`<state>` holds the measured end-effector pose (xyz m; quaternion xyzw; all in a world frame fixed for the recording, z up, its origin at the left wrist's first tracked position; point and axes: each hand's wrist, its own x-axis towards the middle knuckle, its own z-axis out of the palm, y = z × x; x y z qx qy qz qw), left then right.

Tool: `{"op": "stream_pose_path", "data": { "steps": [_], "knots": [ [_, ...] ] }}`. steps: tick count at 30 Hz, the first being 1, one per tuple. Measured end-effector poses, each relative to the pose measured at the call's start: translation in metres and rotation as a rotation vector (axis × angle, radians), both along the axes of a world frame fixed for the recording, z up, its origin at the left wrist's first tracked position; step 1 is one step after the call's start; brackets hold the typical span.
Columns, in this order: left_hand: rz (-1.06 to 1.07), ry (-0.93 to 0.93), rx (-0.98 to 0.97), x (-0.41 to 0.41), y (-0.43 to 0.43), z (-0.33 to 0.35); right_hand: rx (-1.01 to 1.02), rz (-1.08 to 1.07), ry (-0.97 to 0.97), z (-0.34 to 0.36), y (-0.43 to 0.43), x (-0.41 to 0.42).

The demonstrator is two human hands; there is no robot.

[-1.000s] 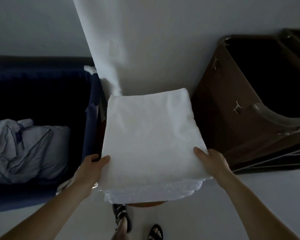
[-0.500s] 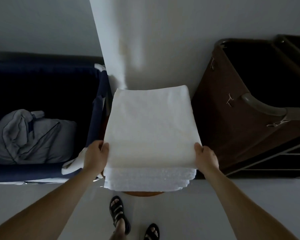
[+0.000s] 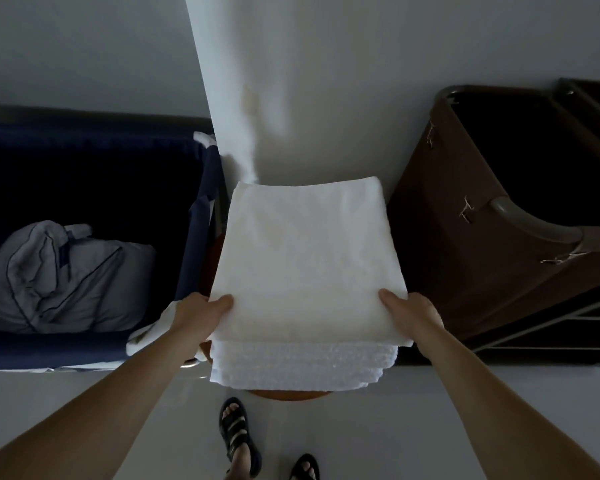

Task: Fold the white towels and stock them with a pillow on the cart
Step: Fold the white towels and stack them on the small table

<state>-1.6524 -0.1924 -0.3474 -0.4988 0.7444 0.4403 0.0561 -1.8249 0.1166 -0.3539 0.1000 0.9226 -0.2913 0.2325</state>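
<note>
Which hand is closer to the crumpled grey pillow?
Left. The left hand grips the folded white towels' corner on the crumpled grey pillow's side; the right hand grips the opposite corner, farther away.

**Tight at the sides, open in front and above**

The towel stack [image 3: 305, 265] is hemmed in on three sides. On our left the blue bin [image 3: 196, 244] stands just beside it, and our left hand [image 3: 198, 317], gripping the stack's edge, fills the narrow gap. On our right the brown cart [image 3: 458, 258] rises close by, and our right hand [image 3: 413, 317] grips in between. Behind, the wall corner [image 3: 222, 98] comes down to the stack's far edge; we cannot tell whether they touch. The floor [image 3: 413, 427] towards us lies open, save for our sandalled feet [image 3: 238, 433]. Overhead the way is free. The blue bin is open from above, with a pillow [image 3: 70, 278] low inside.
</note>
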Motion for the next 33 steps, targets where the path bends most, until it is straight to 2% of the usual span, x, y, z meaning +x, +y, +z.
{"op": "stream_pose_path", "data": {
  "steps": [5, 8, 15, 19, 22, 28, 31, 33],
  "knots": [
    [0.01, -0.039, 0.096, 0.0, -0.006, -0.001, -0.048, -0.01, -0.05, 0.005, -0.002, -0.004],
    [0.142, 0.02, 0.328, 0.004, -0.014, -0.001, -0.21, -0.066, -0.12, 0.005, -0.002, -0.008],
    [0.148, 0.082, 0.7, -0.017, -0.026, 0.009, -0.44, -0.092, -0.24, 0.01, -0.006, -0.023],
    [0.106, 0.072, 0.738, -0.027, -0.029, 0.018, -0.462, -0.128, -0.239, 0.015, -0.011, -0.021],
    [0.116, 0.163, 0.679, -0.042, -0.032, 0.039, -0.479, -0.142, -0.097, 0.031, -0.021, -0.025],
    [0.117, 0.64, 0.534, -0.112, -0.066, 0.143, -0.642, -0.108, 0.346, 0.122, -0.062, -0.085],
    [0.097, 0.854, 0.544, -0.126, -0.078, 0.186, -0.777, -0.124, 0.471, 0.17, -0.076, -0.105],
    [0.035, 0.889, 0.496, -0.12, -0.081, 0.192, -0.831, -0.107, 0.509, 0.182, -0.075, -0.111]
  ]
}}
